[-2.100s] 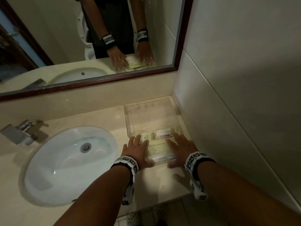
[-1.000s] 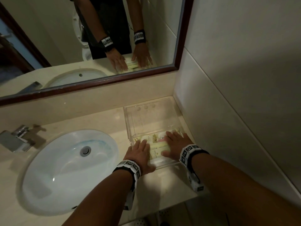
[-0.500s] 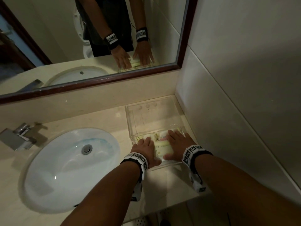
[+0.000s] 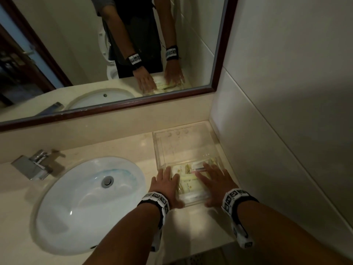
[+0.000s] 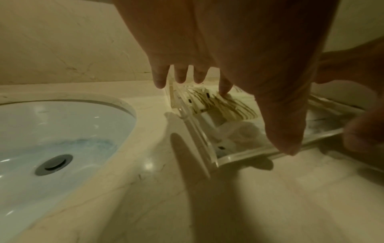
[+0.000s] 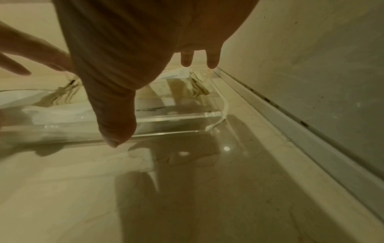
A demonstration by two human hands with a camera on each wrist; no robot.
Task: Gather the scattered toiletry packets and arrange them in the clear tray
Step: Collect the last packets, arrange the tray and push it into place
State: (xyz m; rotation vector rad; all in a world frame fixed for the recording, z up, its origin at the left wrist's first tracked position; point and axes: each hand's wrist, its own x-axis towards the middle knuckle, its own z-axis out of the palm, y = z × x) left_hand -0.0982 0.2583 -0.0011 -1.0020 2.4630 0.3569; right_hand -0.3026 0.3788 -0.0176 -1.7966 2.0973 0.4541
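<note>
A clear tray (image 4: 183,142) sits on the counter in the corner by the right wall. Several pale yellow and white toiletry packets (image 4: 188,185) lie in its near end, and its far half holds nothing. My left hand (image 4: 166,184) lies flat over the tray's left side with fingers spread. In the left wrist view its fingertip (image 5: 225,92) touches a striped packet (image 5: 220,105) behind the tray wall (image 5: 193,131). My right hand (image 4: 214,180) is spread flat over the packets on the right, above the tray's near wall (image 6: 170,120). Neither hand grips anything.
A white sink basin (image 4: 86,203) lies left of the tray, with a chrome faucet (image 4: 32,165) behind it. A framed mirror (image 4: 114,54) runs along the back. The tiled wall (image 4: 286,131) stands close on the right. The counter's front edge (image 4: 210,243) is just under my wrists.
Both hands slid slightly forward and closer together over the packets in the tray's near end. Their fingers stay spread flat. The tray has not moved.
</note>
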